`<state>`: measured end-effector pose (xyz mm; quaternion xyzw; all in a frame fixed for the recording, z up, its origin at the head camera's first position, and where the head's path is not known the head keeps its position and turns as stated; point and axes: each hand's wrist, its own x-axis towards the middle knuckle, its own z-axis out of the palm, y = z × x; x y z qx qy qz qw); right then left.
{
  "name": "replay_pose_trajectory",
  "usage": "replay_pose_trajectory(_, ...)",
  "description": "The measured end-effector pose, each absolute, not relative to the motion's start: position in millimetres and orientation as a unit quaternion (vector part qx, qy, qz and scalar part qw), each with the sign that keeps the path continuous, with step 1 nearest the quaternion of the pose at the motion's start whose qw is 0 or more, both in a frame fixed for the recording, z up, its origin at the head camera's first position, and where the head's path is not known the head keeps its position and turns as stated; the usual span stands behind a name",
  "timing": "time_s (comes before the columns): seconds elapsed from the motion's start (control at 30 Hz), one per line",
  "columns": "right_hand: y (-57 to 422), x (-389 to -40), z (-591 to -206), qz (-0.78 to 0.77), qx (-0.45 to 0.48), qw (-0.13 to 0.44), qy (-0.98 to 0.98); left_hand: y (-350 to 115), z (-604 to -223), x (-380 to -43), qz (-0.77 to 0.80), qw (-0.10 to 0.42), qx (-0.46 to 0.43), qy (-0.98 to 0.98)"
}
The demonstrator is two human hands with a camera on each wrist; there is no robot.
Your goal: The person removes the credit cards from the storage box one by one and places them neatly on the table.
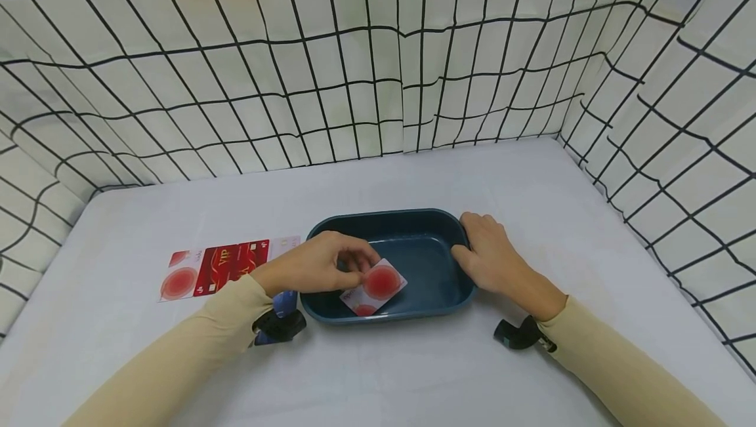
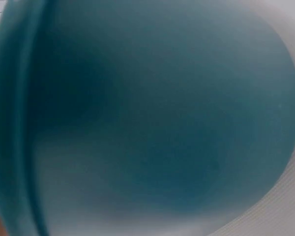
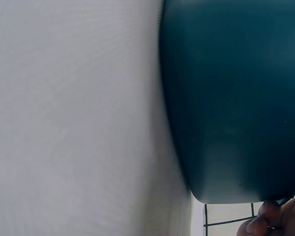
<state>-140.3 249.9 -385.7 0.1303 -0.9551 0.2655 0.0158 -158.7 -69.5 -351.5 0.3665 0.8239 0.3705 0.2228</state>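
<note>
A dark teal oval tray (image 1: 425, 253) with raised sides stands on the white table. Over its left part my left hand (image 1: 327, 260) pinches a white card with red circles (image 1: 378, 289) between thumb and fingers, tilted within the tray's outline. My right hand (image 1: 490, 253) grips the tray's right end, thumb over the rim. The left wrist view is filled by the tray's outer wall (image 2: 162, 108), close and blurred. In the right wrist view the tray's wall (image 3: 231, 108) stands beside the cloth, with fingertips (image 3: 255, 226) of my right hand at its edge.
Left of the tray lie a red VIP card (image 1: 230, 266), a white card with a red circle (image 1: 179, 281) and a pale card (image 1: 286, 244), partly behind my left hand. Black wire grid (image 1: 342, 79) with white sheeting behind borders the table's back and sides.
</note>
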Motion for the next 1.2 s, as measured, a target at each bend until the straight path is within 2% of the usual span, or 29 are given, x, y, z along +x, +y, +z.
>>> replay_pose_trajectory(0.3, 248, -138, -384, 0.262, 0.131, 0.009, -0.956, -76, -348, -158, 0.423, 0.212, 0.315, 0.822)
replay_pose_trajectory(0.7, 247, -137, -381, 0.252, 0.129, 0.013, -0.959, -87, -334, -155, 0.439, 0.166, 0.282, 0.837)
replay_pose_trajectory(1.2, 246, -134, -376, 0.215, 0.130, 0.028, -0.967, -129, -316, -134, 0.436, 0.131, 0.241, 0.857)
